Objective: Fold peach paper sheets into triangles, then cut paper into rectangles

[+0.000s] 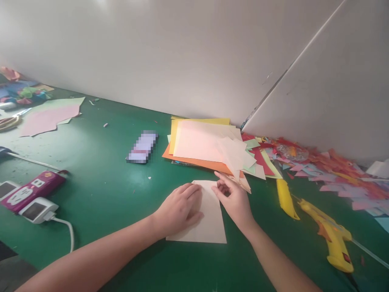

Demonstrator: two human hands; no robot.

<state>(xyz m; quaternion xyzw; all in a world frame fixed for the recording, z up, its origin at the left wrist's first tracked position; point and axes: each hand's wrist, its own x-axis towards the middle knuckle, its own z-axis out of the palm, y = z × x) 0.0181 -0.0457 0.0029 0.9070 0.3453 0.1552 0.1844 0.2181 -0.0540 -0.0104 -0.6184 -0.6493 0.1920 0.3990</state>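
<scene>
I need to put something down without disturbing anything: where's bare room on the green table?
Bare but for tiny scraps: the green table between the purple device, the phone and the left hand. Another patch lies between the phone and the pink sheet. Crowded: straight ahead, the paper stack; on the right, the yellow glue gun, yellow serrated tool and scrap heap.

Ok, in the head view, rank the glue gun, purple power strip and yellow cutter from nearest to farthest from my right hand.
1. Yellow cutter, right of the right hand.
2. Yellow glue gun, farther right.
3. Purple power strip, far left, beyond the left hand.
</scene>
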